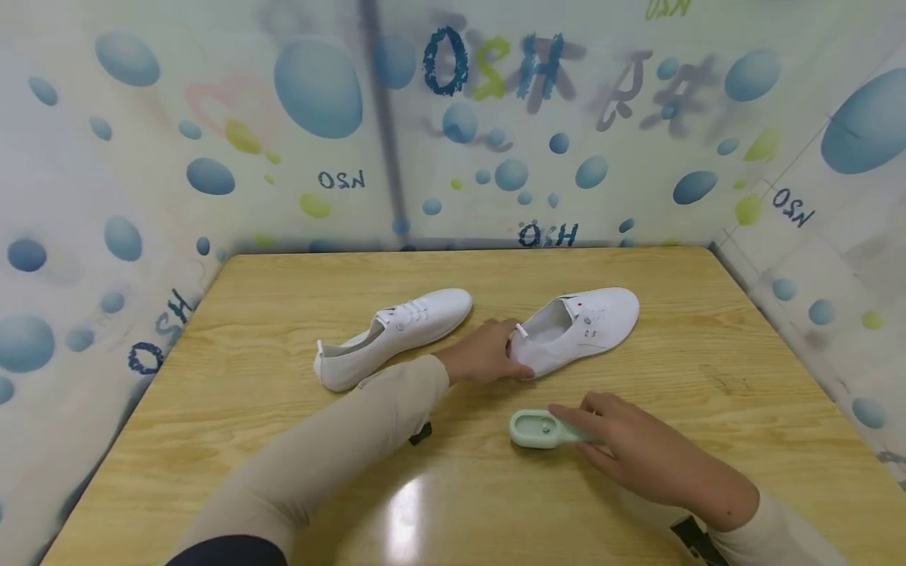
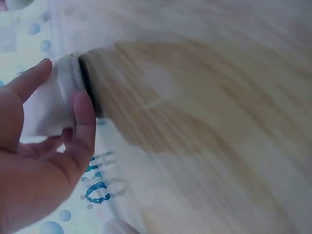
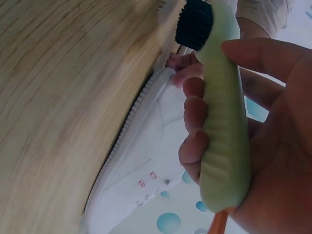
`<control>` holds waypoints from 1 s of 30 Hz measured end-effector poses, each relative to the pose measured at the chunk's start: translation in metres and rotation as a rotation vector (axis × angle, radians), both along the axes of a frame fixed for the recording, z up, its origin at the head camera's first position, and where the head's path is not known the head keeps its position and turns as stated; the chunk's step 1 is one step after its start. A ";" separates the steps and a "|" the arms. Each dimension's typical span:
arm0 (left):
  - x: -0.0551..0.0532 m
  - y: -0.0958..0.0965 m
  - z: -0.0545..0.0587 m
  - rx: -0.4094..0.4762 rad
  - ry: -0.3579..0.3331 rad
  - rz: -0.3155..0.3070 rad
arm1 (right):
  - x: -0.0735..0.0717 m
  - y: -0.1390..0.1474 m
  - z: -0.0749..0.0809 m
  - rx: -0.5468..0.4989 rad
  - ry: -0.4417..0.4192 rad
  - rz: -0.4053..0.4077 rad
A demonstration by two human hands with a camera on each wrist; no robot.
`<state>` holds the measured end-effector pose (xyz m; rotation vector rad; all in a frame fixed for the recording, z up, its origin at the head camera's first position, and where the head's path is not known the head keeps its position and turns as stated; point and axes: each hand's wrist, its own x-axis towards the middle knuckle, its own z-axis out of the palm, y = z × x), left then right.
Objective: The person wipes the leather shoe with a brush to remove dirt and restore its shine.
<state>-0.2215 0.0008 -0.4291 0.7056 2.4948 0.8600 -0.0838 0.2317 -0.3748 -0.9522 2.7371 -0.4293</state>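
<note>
Two white lace-up shoes are on the wooden table. My left hand [image 1: 488,351] grips the heel of the right-hand white shoe [image 1: 602,318], whose toe points away to the right. In the left wrist view the thumb and fingers lie on either side of that heel [image 2: 46,105]. The other white shoe [image 1: 396,330] lies just to the left, past my left forearm. My right hand [image 1: 637,448] holds a pale green brush [image 1: 535,429] in front of the gripped shoe, apart from it. Fingers wrap the ribbed handle in the right wrist view, where dark bristles [image 3: 194,24] show.
The light wood-grain table [image 1: 708,377] meets a patterned wall [image 1: 453,173] with blue and green drops at the back, and more wall at both sides. My left sleeve [image 1: 340,432] crosses the table's front left part.
</note>
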 end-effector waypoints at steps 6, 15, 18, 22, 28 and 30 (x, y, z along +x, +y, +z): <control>-0.003 0.009 0.000 0.110 -0.148 -0.101 | 0.001 0.001 -0.002 0.012 0.027 0.019; 0.012 0.008 0.015 0.158 -0.170 -0.187 | 0.003 0.002 -0.004 0.002 0.075 0.041; 0.024 -0.013 0.024 0.116 -0.029 -0.147 | 0.002 -0.003 -0.003 -0.012 0.069 0.039; 0.045 -0.051 0.041 0.110 0.122 -0.055 | -0.001 -0.011 -0.002 -0.025 0.043 0.036; 0.069 -0.113 0.061 0.230 0.312 0.110 | -0.003 -0.025 -0.002 -0.035 0.051 0.001; 0.074 -0.133 0.066 0.259 0.359 0.167 | -0.004 -0.029 -0.002 -0.038 0.053 -0.027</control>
